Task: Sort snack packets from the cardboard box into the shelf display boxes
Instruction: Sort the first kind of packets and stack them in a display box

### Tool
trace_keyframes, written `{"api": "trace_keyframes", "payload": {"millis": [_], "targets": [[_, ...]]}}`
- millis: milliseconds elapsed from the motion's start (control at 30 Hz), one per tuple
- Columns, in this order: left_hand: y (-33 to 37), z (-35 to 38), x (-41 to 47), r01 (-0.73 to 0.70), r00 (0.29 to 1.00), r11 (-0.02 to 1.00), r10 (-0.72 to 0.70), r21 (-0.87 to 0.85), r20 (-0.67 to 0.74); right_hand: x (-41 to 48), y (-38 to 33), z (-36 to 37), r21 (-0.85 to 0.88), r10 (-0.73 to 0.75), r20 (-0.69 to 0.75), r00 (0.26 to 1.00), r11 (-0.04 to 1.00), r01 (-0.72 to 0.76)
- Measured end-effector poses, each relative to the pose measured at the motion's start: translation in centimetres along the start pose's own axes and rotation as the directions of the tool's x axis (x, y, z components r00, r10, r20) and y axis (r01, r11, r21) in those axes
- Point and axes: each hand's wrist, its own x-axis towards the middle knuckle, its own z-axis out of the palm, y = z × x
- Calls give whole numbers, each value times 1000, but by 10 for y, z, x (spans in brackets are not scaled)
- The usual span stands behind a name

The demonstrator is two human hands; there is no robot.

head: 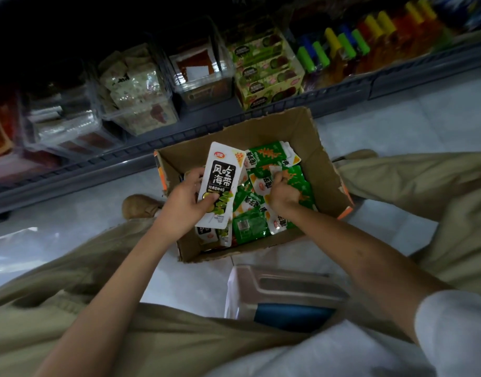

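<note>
An open cardboard box [310,137] sits on the floor between my legs, filled with several green and white snack packets [251,224]. My left hand [185,198] grips a white packet with a black label [220,183] and holds it above the box's left half. My right hand [281,190] reaches into the box and pinches a green packet [296,178] on top of the pile. Clear plastic display boxes [136,91] and a green printed display carton [266,69] stand on the shelf behind the box.
The grey shelf edge [234,115] runs diagonally just behind the box. A pale plastic stool [283,287] stands under me, near the box's front wall. My legs in khaki trousers flank the box, with a tan shoe [137,205] on the left. White floor tiles surround everything.
</note>
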Motion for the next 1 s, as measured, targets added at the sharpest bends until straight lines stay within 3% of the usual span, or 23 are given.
{"api": "trace_keyframes", "payload": {"millis": [67, 133, 200, 267, 333, 400, 467, 633, 800, 900, 1000], "targets": [[-3, -1, 1, 9, 999, 1000, -10, -26, -37, 0, 7, -17, 276, 41, 18, 999, 960, -44], [-5, -3, 0, 17, 998, 997, -22, -75, -59, -2, 11, -37, 582, 49, 43, 998, 810, -64], [-8, -4, 1, -6, 996, 1000, 5, -16, -94, -11, 7, -56, 779, -35, 12, 999, 627, 13], [-8, -4, 3, 36, 990, 997, -26, 73, -136, -25, -5, -75, 914, -132, -9, 991, 402, 62], [-8, -3, 3, 93, 984, 993, -80, 76, -157, -41, -19, -93, 981, -239, 27, 971, 194, 21], [-6, -2, 1, 85, 981, 995, -74, 59, -182, -56, -30, -110, 997, -380, 48, 924, 79, -20], [-3, -2, -1, 73, 973, 997, -72, -3, -217, -66, -39, -119, 997, -495, 65, 866, 62, -39], [9, 2, -7, 55, 974, 942, -123, -332, -188, -85, -47, -122, 959, -581, 56, 812, 257, 117], [17, 6, -13, 57, 982, 942, -114, -331, -153, -93, -52, -130, 930, -517, -2, 856, 314, 193], [24, 0, -15, -83, 987, 955, 39, -286, -155, -96, -50, -145, 963, -414, -36, 910, 228, 141], [34, -3, -16, -153, 988, 941, 135, -302, -80, -97, -43, -160, 977, -442, -42, 896, 170, 129]]}}
